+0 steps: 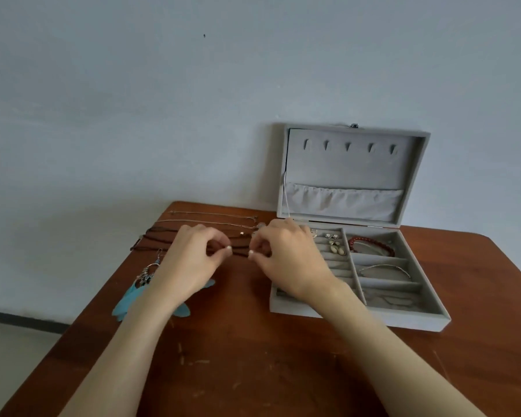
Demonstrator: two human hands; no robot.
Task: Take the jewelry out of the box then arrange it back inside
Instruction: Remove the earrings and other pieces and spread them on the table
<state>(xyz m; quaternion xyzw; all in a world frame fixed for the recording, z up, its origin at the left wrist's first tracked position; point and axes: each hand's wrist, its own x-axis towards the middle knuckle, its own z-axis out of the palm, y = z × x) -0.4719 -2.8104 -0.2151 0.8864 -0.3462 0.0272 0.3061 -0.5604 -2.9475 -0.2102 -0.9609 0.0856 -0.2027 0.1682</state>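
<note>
While pinching dark necklace (163,238) | both hands (193,260) (286,263) curled, knuckles up

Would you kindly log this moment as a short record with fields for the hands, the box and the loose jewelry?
left hand: pinches dark beaded necklace
right hand: pinches the same necklace
jewelry box: lid open, on wooden table
in box: red bracelet, silver bangle, earrings
on table: two thin chains, blue feather earrings
</note>
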